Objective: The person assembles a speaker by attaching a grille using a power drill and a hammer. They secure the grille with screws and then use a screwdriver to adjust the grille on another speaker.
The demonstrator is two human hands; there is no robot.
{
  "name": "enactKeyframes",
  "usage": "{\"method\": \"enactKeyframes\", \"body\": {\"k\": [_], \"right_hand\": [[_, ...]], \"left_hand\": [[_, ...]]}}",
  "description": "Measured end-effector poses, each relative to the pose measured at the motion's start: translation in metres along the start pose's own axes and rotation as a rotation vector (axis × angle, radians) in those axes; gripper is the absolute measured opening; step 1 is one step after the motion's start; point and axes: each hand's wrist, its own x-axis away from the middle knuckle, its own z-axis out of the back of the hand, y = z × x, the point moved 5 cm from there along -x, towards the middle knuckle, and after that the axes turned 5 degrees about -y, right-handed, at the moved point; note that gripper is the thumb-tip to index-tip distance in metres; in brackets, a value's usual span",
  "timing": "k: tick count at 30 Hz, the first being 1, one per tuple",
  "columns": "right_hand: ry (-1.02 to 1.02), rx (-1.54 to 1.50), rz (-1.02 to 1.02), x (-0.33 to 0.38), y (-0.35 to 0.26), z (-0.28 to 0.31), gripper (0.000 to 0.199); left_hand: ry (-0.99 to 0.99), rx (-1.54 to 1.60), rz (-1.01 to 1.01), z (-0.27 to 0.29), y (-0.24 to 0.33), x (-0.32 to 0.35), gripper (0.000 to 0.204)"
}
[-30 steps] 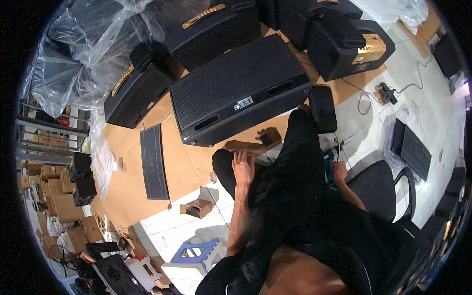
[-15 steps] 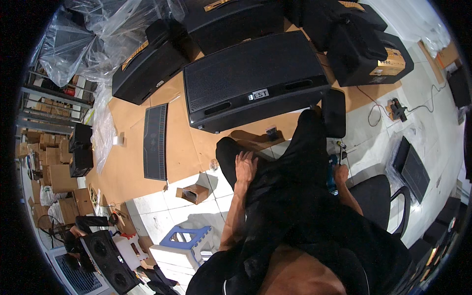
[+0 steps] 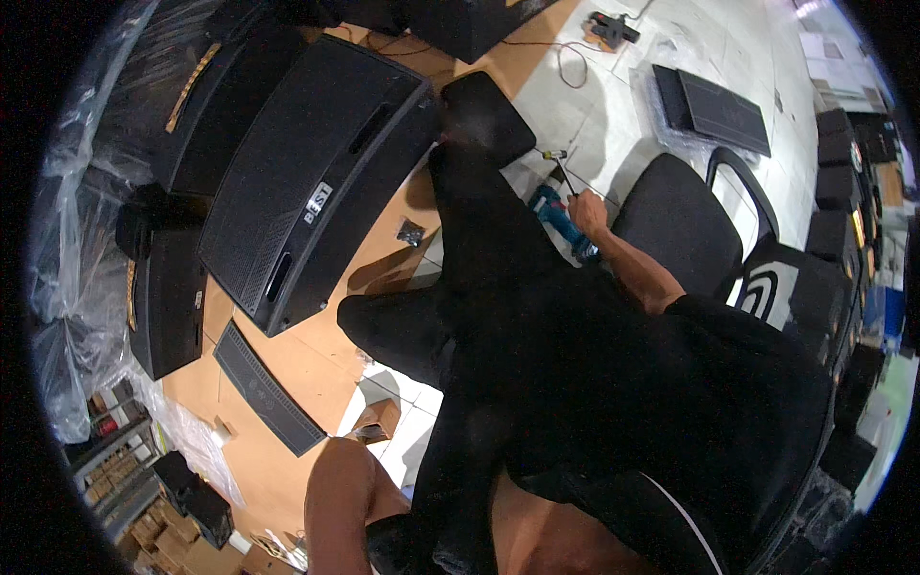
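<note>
Black mesh fronts the large speaker cabinet (image 3: 311,177), which lies on brown paper sheeting (image 3: 316,379) to the left of the right hand's grip. That right hand (image 3: 587,213) has its fingers wrapped around the handle of a small yellow-tipped hammer (image 3: 564,171), head pointing away from the fist. Just left of the grip is a teal cordless drill (image 3: 558,217); right of it, an office chair (image 3: 676,225). Half a second ago the left hand rested on the left knee (image 3: 388,324); now it has come off, and only the bent left arm (image 3: 342,489) shows, well left of the grip, so I cannot tell how those fingers stand. That leaves the hammer the only thing seen held. A speaker grille (image 3: 266,388) lies far left of the grip.
</note>
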Motion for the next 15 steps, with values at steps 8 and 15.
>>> {"method": "enactKeyframes", "body": {"k": [8, 15], "right_hand": [[0.094, 0.007, -0.139, 0.005, 0.015, 0.011, 0.04], [0.127, -0.02, -0.225, -0.018, 0.038, -0.004, 0.039]], "left_hand": [[-0.049, 0.065, -0.159, -0.006, 0.018, -0.028, 0.024], [-0.072, 0.012, -0.157, -0.002, 0.029, -0.036, 0.027]]}}
